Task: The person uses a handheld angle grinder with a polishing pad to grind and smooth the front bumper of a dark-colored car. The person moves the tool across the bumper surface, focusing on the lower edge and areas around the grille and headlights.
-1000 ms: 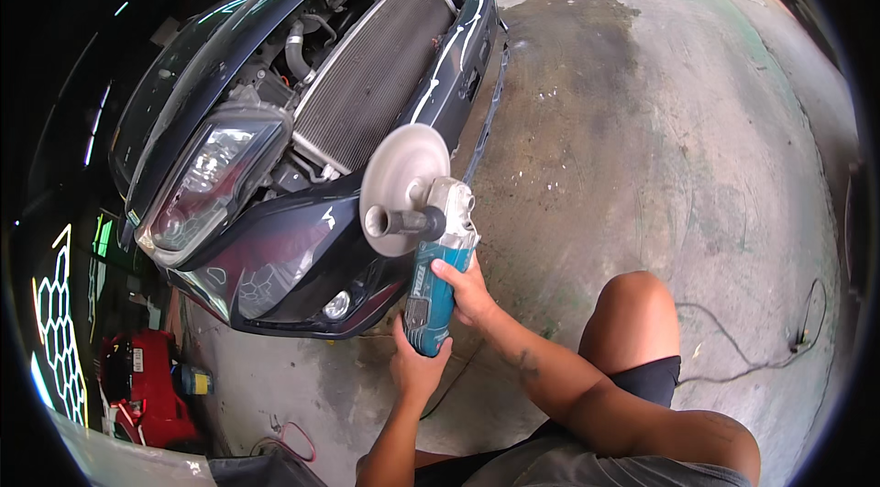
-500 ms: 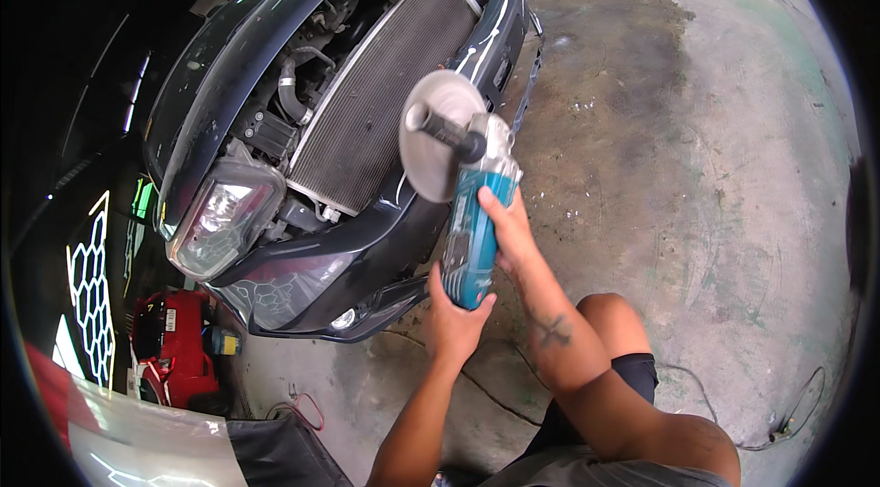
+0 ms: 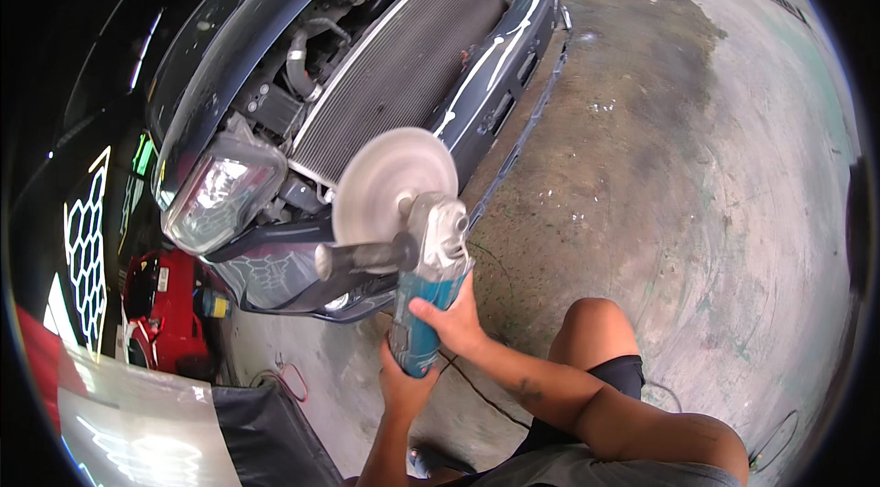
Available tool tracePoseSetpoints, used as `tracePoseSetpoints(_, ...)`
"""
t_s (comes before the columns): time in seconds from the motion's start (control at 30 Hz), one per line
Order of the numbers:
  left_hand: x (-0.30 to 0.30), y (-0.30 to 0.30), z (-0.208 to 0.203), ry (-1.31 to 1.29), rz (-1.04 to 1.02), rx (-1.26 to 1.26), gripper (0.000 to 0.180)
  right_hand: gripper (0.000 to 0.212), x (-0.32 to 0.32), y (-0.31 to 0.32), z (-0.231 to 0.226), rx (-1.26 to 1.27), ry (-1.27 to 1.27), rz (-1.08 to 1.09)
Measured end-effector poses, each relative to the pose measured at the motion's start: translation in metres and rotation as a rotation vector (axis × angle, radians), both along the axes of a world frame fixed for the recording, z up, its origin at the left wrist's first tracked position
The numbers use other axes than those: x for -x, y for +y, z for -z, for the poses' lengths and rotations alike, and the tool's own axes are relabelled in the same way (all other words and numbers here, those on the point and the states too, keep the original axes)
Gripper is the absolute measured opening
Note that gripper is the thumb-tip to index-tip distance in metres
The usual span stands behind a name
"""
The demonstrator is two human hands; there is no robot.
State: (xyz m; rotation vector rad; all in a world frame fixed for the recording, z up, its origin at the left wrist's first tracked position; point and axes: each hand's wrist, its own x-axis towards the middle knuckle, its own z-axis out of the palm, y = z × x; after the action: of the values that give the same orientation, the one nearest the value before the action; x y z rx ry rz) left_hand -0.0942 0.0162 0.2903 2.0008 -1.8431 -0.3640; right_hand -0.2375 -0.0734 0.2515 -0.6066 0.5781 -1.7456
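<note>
I hold a teal power polisher (image 3: pixel 423 304) with a silver head and a broad pale round pad (image 3: pixel 390 180). My right hand (image 3: pixel 456 322) is closed round the middle of its body. Lower down, my left hand (image 3: pixel 405 388) grips the rear end. The black side handle (image 3: pixel 362 260) sticks out leftward with no hand on it. Behind the pad is the front of a dark car, its bumper (image 3: pixel 509 83) marked with white streaks. The pad overlaps the bumper in view; whether they touch I cannot tell. The spinning or still state of the blurred pad is unclear.
The car's radiator (image 3: pixel 403 56) and headlight (image 3: pixel 225 193) are exposed. A loose trim strip (image 3: pixel 524 143) hangs along the bumper's lower edge. A cord (image 3: pixel 486 400) runs across the concrete floor near my legs. A red machine (image 3: pixel 170 308) stands at the left, beside a pale car panel (image 3: pixel 137 423).
The polisher has moved down and left with both hands, and its pad has tilted to show more of its round back. The side handle now points left. The view has shifted slightly.
</note>
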Motion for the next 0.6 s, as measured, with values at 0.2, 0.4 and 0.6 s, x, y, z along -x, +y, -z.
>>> tracePoseSetpoints(0.2,-0.049,0.036,0.009,0.048,-0.01,0.003,0.101,0.107,-0.044,0.038,0.017,-0.024,-0.03,-0.128)
tracePoseSetpoints(0.4,-0.031,-0.001,0.008,-0.006,0.076,0.087,0.099,0.105,-0.031,0.003,0.01,-0.012,-0.149,0.093)
tracePoseSetpoints(0.6,0.017,-0.044,-0.049,-0.071,0.147,-0.175,0.093,0.062,0.026,-0.032,0.004,0.033,-0.169,0.114)
